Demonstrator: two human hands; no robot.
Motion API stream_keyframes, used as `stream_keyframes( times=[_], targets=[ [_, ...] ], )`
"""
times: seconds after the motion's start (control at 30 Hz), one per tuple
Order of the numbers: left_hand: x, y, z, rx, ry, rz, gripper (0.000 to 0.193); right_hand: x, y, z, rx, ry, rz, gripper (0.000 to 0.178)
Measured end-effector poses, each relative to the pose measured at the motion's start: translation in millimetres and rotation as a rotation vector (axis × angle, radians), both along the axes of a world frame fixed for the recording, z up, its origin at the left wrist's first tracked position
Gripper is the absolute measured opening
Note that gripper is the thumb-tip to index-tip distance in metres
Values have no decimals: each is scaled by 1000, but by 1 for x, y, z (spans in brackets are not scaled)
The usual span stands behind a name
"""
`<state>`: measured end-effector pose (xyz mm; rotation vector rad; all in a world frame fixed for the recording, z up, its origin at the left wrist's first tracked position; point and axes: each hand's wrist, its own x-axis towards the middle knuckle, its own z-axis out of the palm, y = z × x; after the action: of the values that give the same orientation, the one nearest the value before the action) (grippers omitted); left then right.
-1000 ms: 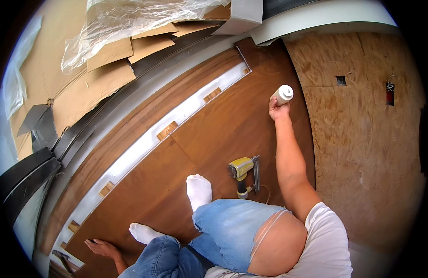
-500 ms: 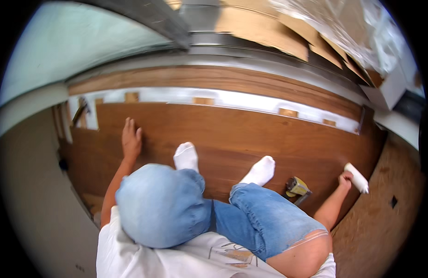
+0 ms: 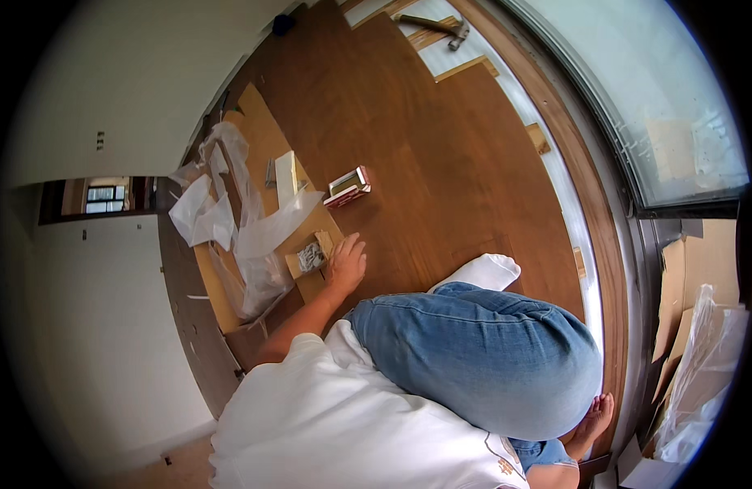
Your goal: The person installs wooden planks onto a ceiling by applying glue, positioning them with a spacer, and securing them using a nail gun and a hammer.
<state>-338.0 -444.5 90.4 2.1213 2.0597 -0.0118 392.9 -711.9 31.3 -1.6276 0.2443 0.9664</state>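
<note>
My left hand (image 3: 348,262) is over the brown wood flooring (image 3: 408,163), fingers apart and nothing visible in them. Right beside it sits a small open cardboard box (image 3: 327,242) with many small grey metal pieces (image 3: 311,257). Beyond that, a red and white carton with an open end (image 3: 348,187) lies on the boards. At the lower right, partly behind my bent knee, my right hand (image 3: 593,418) rests by the wooden edge strip, its fingers stretched out. No bottle shows near it. A hammer (image 3: 441,28) lies at the far gap in the flooring.
Clear plastic wrap (image 3: 250,236) and flattened cardboard (image 3: 262,122) cover the floor on the left, with a pale strip-shaped piece (image 3: 286,179) on top. Glass doors (image 3: 677,122) run along the right. More cardboard (image 3: 672,297) and plastic lie beyond the sill. A pale wall (image 3: 107,326) stands left.
My view has swung left, bringing the carton, plastic wrap and metal pieces into sight. The white bottle that was in my right hand is out of view. My left hand has moved beside the small box.
</note>
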Motion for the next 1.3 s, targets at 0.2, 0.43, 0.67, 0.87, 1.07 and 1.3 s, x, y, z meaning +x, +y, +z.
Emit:
stream_keyframes(
  times=[0.2,0.43,0.67,0.87,1.07,1.3],
  targets=[
    [-29,-80,-20,76,-6,417,34,6,136,64,-25,-52,669,22],
    [-100,-107,-24,196,-20,642,34,56,106,73,-273,15,656,15],
    [-270,-66,13,285,309,939,39,92,99,23,-272,218,789,16],
    [-401,-76,7,281,463,998,57,18,243,82,-517,-246,1243,15],
    [-387,-45,6,-284,-38,1066,70,2,367,101,-381,-483,1379,8],
    [-323,-79,-6,-196,-64,977,65,-170,463,114,-273,-564,1645,15]
  ],
)
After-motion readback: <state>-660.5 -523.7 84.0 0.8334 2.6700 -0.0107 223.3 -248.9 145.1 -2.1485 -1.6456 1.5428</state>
